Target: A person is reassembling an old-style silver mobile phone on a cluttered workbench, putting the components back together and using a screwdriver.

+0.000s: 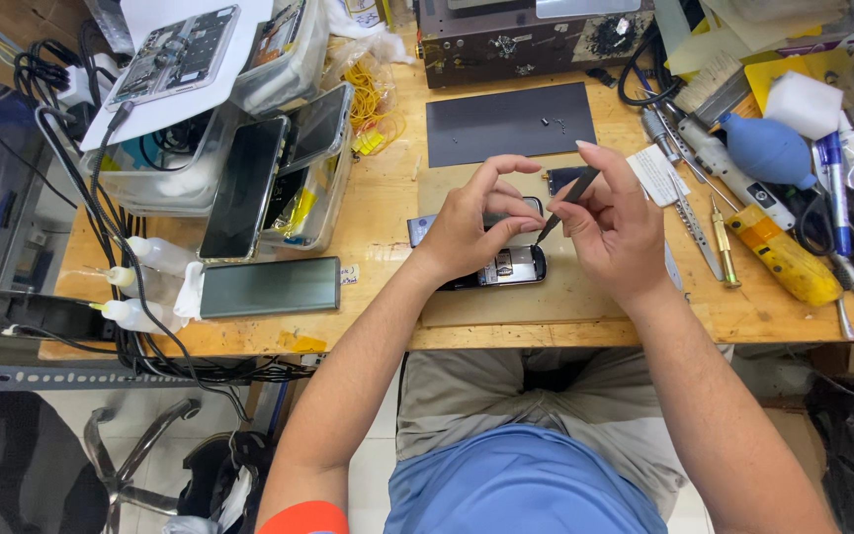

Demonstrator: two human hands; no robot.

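An opened phone (508, 267) with its inner parts exposed lies on the wooden bench (387, 198) in front of me. My left hand (471, 225) rests over it, fingers curled and pinching at its upper edge. My right hand (617, 222) holds slim black tweezers (565, 203) between thumb and fingers, the tip angled down toward the phone just beside my left fingertips. A small dark part (563, 176) lies on the bench behind the tweezers.
A dark mat (506, 124) with tiny screws lies behind my hands. Screwdrivers (719, 237), a yellow tool (783, 257) and a blue air blower (768, 148) sit at right. Phones (244, 188), clear bins, squeeze bottles (155, 255) and cables crowd the left.
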